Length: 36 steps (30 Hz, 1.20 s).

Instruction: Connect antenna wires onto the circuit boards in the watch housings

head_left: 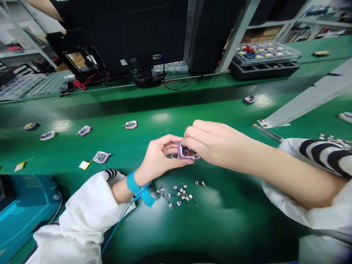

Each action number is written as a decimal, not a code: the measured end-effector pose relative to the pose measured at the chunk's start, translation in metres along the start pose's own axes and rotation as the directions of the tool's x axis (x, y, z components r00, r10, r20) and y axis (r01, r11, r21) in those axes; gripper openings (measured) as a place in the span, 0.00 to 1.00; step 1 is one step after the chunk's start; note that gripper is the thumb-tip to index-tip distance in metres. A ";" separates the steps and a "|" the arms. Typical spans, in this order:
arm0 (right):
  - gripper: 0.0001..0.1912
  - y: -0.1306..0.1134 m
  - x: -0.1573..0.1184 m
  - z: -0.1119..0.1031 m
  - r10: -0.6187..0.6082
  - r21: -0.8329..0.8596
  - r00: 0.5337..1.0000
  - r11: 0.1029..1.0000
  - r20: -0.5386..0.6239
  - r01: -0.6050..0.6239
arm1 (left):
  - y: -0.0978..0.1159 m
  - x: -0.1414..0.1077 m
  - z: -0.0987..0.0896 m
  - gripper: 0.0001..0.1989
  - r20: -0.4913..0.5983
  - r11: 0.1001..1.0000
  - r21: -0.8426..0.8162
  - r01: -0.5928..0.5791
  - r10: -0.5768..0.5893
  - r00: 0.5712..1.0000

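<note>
My left hand (162, 157), with a blue wrist strap (140, 187) round its wrist, grips a small purple-rimmed device housing (181, 151) by its edges. Electronics show in the housing's open face. My right hand (210, 143) is closed over the housing's right side, fingertips bent down into it. Whatever those fingers pinch is hidden behind them. Below the hands, several small whitish parts with short dark leads (181, 194) lie scattered on the green bench mat (220, 227).
Similar housings (101, 157) lie spread over the bench, one beside a yellow battery (84, 164). A blue machine (24, 216) stands at left. Behind are a monitor (123, 36) and stacked trays (266, 55). A metal post (308, 95) and tweezers (266, 132) are at right.
</note>
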State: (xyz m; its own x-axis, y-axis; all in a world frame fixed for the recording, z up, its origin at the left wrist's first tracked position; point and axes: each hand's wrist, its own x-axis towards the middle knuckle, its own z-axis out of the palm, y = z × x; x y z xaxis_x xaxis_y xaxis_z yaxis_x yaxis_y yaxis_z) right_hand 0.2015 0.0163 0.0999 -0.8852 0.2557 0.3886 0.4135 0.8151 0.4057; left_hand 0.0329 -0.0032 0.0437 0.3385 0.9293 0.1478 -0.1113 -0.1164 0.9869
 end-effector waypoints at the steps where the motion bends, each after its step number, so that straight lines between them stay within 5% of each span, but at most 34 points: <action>1: 0.13 0.002 0.000 0.004 -0.002 0.001 1.000 1.000 -0.013 0.002 | -0.002 0.002 -0.001 0.21 -0.014 1.000 0.018 -0.002 0.002 1.000; 4: 0.12 0.010 -0.003 0.017 0.068 0.109 0.993 0.992 -0.099 -0.057 | -0.008 0.014 -0.010 0.24 -0.075 0.995 0.098 -0.007 0.014 0.997; 6: 0.10 0.011 -0.013 0.024 0.270 0.258 0.952 0.939 -0.142 -0.228 | -0.014 0.028 -0.023 0.24 -0.152 0.989 0.150 -0.008 0.031 0.988; 8: 0.08 0.004 -0.028 0.030 0.479 0.393 0.877 0.813 -0.035 -0.429 | -0.024 0.046 -0.041 0.22 -0.246 0.976 0.218 0.016 0.039 0.969; 12: 0.16 -0.031 -0.066 0.042 0.269 0.613 0.872 0.627 0.409 -0.481 | -0.052 0.078 -0.082 0.17 -0.363 0.909 0.391 0.142 0.010 0.932; 16: 0.11 -0.063 -0.093 0.053 0.219 0.708 0.894 0.549 0.391 -0.444 | -0.062 0.089 -0.099 0.17 -0.391 0.786 0.590 0.185 0.078 0.917; 19: 0.10 -0.074 -0.101 0.054 0.221 0.721 0.897 0.535 0.383 -0.440 | -0.046 0.069 -0.088 0.20 -0.312 0.694 0.710 0.120 0.158 0.937; 23: 0.17 -0.081 -0.098 0.049 0.249 0.730 0.889 0.509 0.383 -0.457 | -0.014 0.003 -0.059 0.09 0.071 0.649 0.756 -0.083 0.044 0.996; 24: 0.20 -0.082 -0.094 0.048 0.273 0.725 0.888 0.513 0.370 -0.460 | -0.009 -0.014 -0.053 0.09 0.272 0.620 0.754 -0.216 0.005 0.962; 26: 0.24 -0.086 -0.084 0.047 0.316 0.706 0.895 0.552 0.315 -0.443 | -0.004 -0.045 -0.045 0.10 0.443 0.599 0.724 -0.343 -0.022 0.896; 30: 0.31 -0.095 -0.062 0.055 0.219 0.666 0.950 0.677 0.224 -0.313 | -0.002 -0.076 -0.048 0.16 0.451 0.589 0.743 -0.318 -0.090 0.888; 36: 0.21 -0.103 -0.054 0.069 0.093 0.588 0.972 0.782 0.214 -0.205 | -0.018 -0.084 -0.057 0.13 0.361 0.550 0.800 -0.242 -0.119 0.925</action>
State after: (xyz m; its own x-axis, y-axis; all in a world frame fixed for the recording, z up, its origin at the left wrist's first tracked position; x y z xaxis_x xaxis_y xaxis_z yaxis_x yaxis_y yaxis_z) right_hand 0.1921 -0.0456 -0.0194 -0.8677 0.4360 0.2388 0.3793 0.8912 -0.2490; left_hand -0.0469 -0.0589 0.0098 0.6640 0.7465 0.0421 0.6042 -0.5689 0.5579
